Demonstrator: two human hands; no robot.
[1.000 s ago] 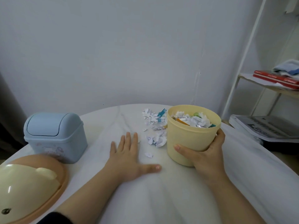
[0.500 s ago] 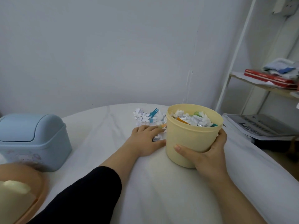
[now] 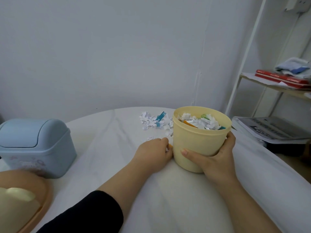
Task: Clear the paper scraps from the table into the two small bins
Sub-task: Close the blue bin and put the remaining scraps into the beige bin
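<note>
A round yellow bin (image 3: 196, 143), open on top and filled with white and coloured paper scraps, stands right of centre on the white table (image 3: 107, 148). My right hand (image 3: 213, 157) grips its lower wall. My left hand (image 3: 154, 153) lies just left of the bin with its fingers curled round a few paper scraps; white and orange bits show at the fingertips. A loose pile of paper scraps (image 3: 154, 122), white with a blue strip, lies behind the hand at the table's far edge. A blue bin (image 3: 35, 147) with a closed swing lid stands at the left.
The yellow bin's lid (image 3: 20, 204), cream on an orange rim, lies at the near left corner. A white shelf rack (image 3: 262, 84) to the right carries red books and cloth, with a stack of papers (image 3: 272, 130) below. A plain wall is close behind the table.
My left hand slid from flat on the table toward the bin, curled its fingers over scraps and drew them up against the bin's left side. The right hand kept hold of the yellow bin.
</note>
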